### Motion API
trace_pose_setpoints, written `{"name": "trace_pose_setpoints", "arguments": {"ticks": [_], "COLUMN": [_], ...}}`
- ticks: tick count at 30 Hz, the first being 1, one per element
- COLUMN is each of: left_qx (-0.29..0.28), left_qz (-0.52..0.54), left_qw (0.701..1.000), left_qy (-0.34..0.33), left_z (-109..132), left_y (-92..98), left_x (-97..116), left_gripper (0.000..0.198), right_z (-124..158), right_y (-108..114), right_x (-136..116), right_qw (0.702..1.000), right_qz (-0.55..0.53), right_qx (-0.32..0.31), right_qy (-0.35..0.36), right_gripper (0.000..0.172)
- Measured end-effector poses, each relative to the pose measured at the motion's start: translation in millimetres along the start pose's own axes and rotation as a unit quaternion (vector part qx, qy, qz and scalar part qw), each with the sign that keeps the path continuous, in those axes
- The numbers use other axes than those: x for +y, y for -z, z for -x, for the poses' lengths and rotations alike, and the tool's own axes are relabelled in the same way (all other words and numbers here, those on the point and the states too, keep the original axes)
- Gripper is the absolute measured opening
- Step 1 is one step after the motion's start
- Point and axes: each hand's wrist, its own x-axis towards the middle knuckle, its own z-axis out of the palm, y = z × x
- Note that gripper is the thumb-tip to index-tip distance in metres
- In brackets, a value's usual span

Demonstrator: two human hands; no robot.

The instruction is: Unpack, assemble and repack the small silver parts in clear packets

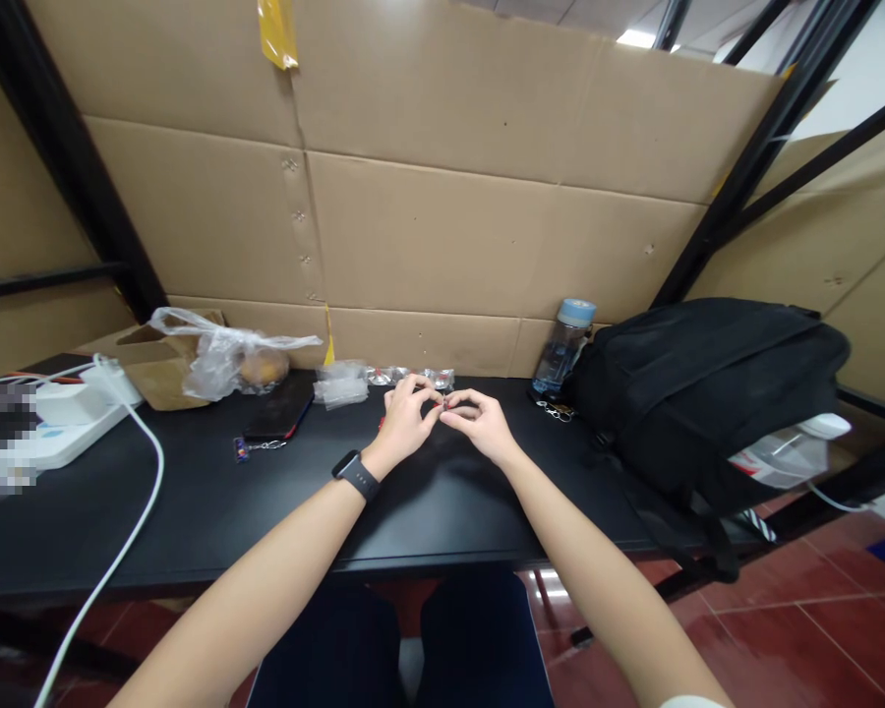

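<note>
My left hand (407, 417) and my right hand (479, 420) meet over the middle of the black table (213, 501). The fingertips of both hands pinch together around a tiny part with a red spot (443, 402), too small to name. A black watch (356, 475) sits on my left wrist. Just beyond the hands lie small clear packets (341, 385) and a few shiny small pieces (413, 375).
A black phone with a key ring (276, 421) lies left of the hands. Farther left are a plastic bag with food (228, 359), a brown paper bag (151, 369), a white power strip and cable (81, 413). A water bottle (564, 344) and black backpack (708, 393) stand right. Cardboard panels (449, 216) wall the back.
</note>
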Motion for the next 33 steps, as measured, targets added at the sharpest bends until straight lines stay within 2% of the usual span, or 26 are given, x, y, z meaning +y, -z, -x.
{"name": "trace_pose_setpoints", "arguments": {"ticks": [9, 14, 18, 21, 24, 30, 33], "left_qx": [-0.02, -0.025, -0.115, -0.156, -0.168, -0.178, -0.166], "left_qz": [0.037, 0.041, -0.002, -0.036, -0.041, -0.077, -0.138], "left_qw": [0.999, 0.999, 0.993, 0.986, 0.984, 0.98, 0.976], "left_qy": [0.005, 0.01, -0.03, -0.046, -0.052, -0.034, -0.025], "left_z": [-2.9, -3.5, -1.2, 0.8, 1.2, -0.2, -1.1], "left_y": [-2.0, 4.2, 3.5, -0.4, -2.4, 0.0, 5.9], "left_x": [-10.6, -8.2, -12.7, -18.1, -23.3, -37.9, -47.6], "left_gripper": [0.008, 0.027, 0.023, 0.022, 0.023, 0.03, 0.042], "right_z": [-4.3, -3.5, -3.3, -3.6, -4.3, -4.3, -2.5], "right_y": [9.1, 10.9, 14.3, 17.1, 19.6, 26.8, 36.2], "right_x": [0.6, 2.3, 1.8, 2.1, 3.8, 4.0, 3.9], "right_qw": [0.988, 0.976, 0.963, 0.962, 0.955, 0.922, 0.907], "right_qz": [0.149, 0.212, 0.263, 0.267, 0.289, 0.37, 0.414], "right_qx": [-0.003, -0.003, -0.028, -0.026, -0.035, -0.1, -0.076], "right_qy": [0.051, 0.054, 0.057, 0.057, 0.058, 0.055, 0.029], "right_gripper": [0.029, 0.024, 0.017, 0.013, 0.011, 0.011, 0.012]}}
